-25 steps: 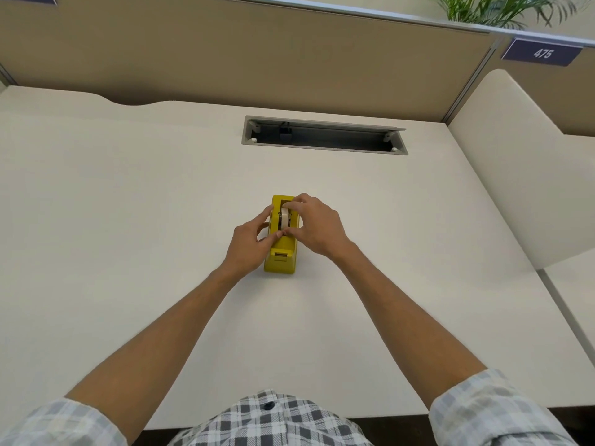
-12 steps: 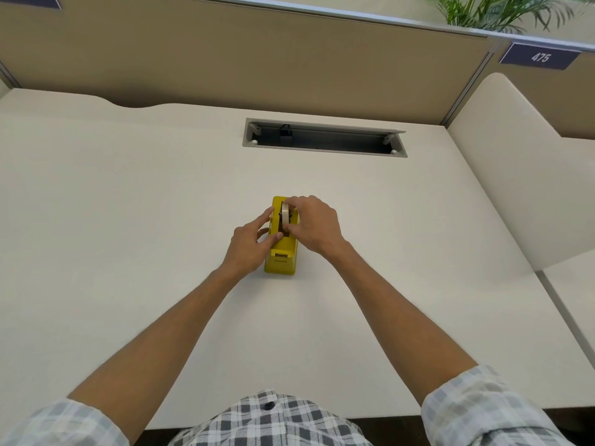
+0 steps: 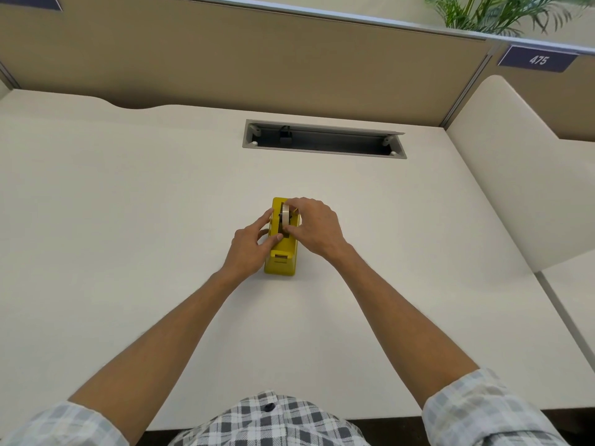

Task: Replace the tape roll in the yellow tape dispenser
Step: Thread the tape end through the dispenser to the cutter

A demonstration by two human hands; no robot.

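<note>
Near the middle of the pale desk (image 3: 128, 220), the yellow tape dispenser (image 3: 280, 262) stands with its cutter end toward the person. The right hand (image 3: 317, 231) pinches the tape roll (image 3: 285, 217) from above, fingers closed on its rim as it sits in the dispenser's cradle. The left hand (image 3: 249, 249) braces the dispenser's side, thumb and fingers curled against the yellow body rather than wrapped around it. The step in hand looks like lifting the roll out or seating it; from this height it is hard to say which, since the hub is hidden by the fingers. Either way, the next move calls for a straight vertical pull or press while the base is held steady. The only legible writing is "475" on a dark sign (image 3: 537, 59) on the partition; no brand shows on the dispenser.
</note>
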